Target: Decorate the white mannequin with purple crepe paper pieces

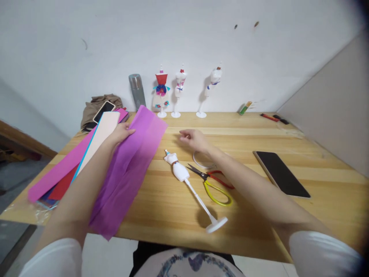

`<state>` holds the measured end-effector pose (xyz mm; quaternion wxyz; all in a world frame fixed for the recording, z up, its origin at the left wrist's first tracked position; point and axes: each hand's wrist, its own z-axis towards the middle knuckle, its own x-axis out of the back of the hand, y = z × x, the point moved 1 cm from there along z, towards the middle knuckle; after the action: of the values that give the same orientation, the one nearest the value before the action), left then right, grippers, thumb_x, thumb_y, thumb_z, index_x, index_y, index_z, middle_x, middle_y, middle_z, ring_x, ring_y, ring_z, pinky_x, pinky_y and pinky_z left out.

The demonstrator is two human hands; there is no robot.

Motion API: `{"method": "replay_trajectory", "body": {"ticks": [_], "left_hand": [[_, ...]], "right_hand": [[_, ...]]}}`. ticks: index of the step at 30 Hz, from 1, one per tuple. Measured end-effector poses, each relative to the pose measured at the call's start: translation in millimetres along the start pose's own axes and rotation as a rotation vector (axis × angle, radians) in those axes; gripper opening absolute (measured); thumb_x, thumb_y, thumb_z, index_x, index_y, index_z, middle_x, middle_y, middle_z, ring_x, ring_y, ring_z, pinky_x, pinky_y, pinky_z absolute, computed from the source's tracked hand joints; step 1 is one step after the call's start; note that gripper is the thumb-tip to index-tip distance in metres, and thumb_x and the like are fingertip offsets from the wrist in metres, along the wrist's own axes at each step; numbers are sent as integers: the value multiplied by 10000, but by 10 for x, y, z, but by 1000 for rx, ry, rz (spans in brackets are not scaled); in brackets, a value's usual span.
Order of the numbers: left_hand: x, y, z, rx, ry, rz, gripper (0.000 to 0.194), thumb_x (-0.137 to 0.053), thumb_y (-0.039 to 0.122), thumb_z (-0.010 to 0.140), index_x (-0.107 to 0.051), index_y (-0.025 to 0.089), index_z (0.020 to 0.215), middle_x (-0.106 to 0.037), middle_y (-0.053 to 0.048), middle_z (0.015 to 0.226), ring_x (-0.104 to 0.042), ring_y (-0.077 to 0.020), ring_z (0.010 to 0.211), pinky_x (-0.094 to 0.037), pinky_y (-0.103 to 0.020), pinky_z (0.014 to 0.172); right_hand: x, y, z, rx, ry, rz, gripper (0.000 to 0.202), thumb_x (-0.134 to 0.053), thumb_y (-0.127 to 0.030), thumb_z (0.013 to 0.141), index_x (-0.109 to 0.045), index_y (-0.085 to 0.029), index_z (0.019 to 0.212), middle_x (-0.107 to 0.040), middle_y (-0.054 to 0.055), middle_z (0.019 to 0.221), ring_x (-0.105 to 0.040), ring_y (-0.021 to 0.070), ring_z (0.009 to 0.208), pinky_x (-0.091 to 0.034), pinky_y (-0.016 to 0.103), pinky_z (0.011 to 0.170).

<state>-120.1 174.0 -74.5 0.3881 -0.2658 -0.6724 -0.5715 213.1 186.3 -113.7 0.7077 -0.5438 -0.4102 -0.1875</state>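
Note:
My left hand (122,132) is closed on the edge of a long sheet of purple crepe paper (129,165), which slants over the table and hangs past its front edge. My right hand (195,140) hovers above the table's middle, fingers curled in, with nothing visible in them. Below it lies a small white dress-form mannequin (180,171) on its stand, tilted, with a brown band at the waist. Beside the mannequin are open scissors (204,176) with one red and one yellow handle. A white ring (196,159) is partly hidden behind my right forearm.
More coloured paper sheets (66,163) are stacked at the left, near a phone (104,111) and brown cloth (96,102). Along the wall stand a grey flask (137,92) and three mannequins (161,90). A large dark phone (282,173) lies at right, a green tube (245,108) behind.

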Motion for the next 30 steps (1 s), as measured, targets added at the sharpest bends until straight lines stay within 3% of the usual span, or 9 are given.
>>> {"method": "replay_trajectory", "body": {"ticks": [3,6,8,10,12,15,20,26,30], "left_hand": [[18,121,-152,-96,-134,-466,580,-745,441,710,-667,100,1172,-760,-110,975,-712,-238,803,-570,-355,743],[33,261,-291,-182,-229,-576,659,-795,513,658,-668,105,1160,-754,-97,993,-704,-233,832,-572,-364,773],[23,341,-364,-201,-267,-549,649,-812,531,644,-679,111,1119,-753,-94,996,-704,-233,853,-572,-360,785],[-9,393,-420,-201,-301,-520,602,-807,537,654,-690,118,1070,-753,-94,986,-708,-238,863,-573,-354,778],[-57,407,-460,-172,-338,-503,541,-788,528,678,-699,137,1040,-759,-88,973,-715,-245,865,-576,-350,760],[-125,361,-490,-127,-373,-507,479,-752,512,709,-703,183,1053,-770,-60,973,-726,-246,871,-582,-347,753],[-154,214,-476,-58,-481,-531,480,-797,497,620,-706,193,980,-771,-44,864,-721,-234,752,-579,-354,715],[-188,93,-560,-78,-797,-337,414,-841,485,577,-751,220,883,-783,-41,912,-724,-250,841,-574,-363,791],[-134,126,-730,-38,-739,-362,499,-822,536,594,-737,238,985,-777,-44,1041,-715,-284,986,-566,-381,868]], "right_hand": [[-55,-94,104,-14,111,281,730,-682,-338,846,-467,-113,1506,-570,217,1446,-674,263,1054,-526,399,923],[-26,-203,186,48,184,502,866,-755,-366,778,-396,-195,1547,-425,187,1579,-572,304,1274,-510,433,999],[4,-272,220,59,113,670,767,-753,-377,785,-476,-213,1481,-585,157,1431,-611,274,1213,-528,408,965],[11,-325,233,33,-29,820,540,-747,-366,789,-631,-193,1287,-734,107,1120,-685,217,978,-552,355,862],[-2,-349,228,-8,-114,895,295,-766,-305,750,-716,-171,1008,-739,47,843,-661,161,748,-538,293,733],[-13,-329,189,-71,-63,910,115,-776,-197,676,-674,-165,720,-662,-7,634,-568,111,584,-472,239,609],[75,-230,46,-186,-35,990,93,-728,-164,664,-636,-165,680,-622,-15,574,-538,105,520,-426,230,538],[186,-134,-159,-217,17,974,83,-684,-142,652,-604,-161,666,-594,-19,551,-505,98,495,-370,223,496],[184,-98,-281,-223,-11,996,133,-723,-172,660,-596,-166,699,-569,-33,530,-491,90,459,-362,213,453]]}}
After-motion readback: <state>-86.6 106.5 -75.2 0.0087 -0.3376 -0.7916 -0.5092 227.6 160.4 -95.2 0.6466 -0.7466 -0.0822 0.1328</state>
